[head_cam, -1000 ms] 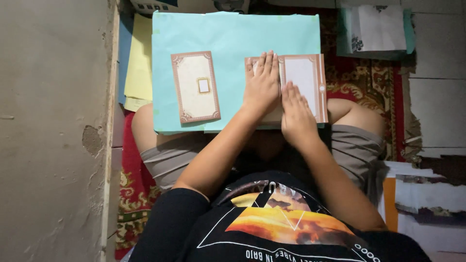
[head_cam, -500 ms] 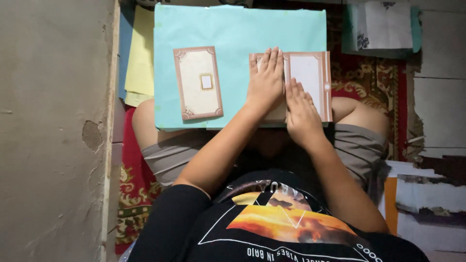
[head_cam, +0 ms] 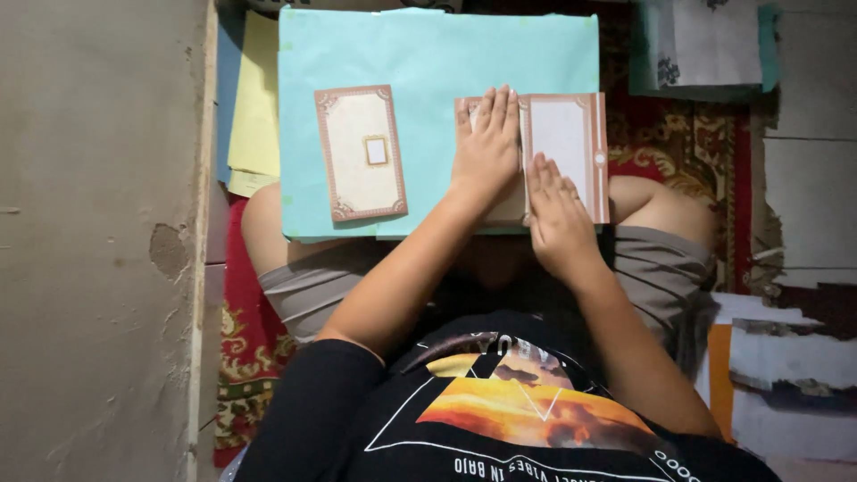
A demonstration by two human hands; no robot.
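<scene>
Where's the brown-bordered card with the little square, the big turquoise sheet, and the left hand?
brown-bordered card with little square (head_cam: 361,153), head view, its cream middle
big turquoise paper sheet (head_cam: 428,49), head view, bare upper part
left hand (head_cam: 486,147), head view, back of hand

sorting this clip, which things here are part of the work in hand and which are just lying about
In hand:
left hand and right hand, both flat on the open card
teal board under it

Lying about:
closed card
yellow paper
patterned rug
paper stack, top right

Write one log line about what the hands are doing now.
left hand: flat on card | right hand: pressing card | board: on lap
</scene>
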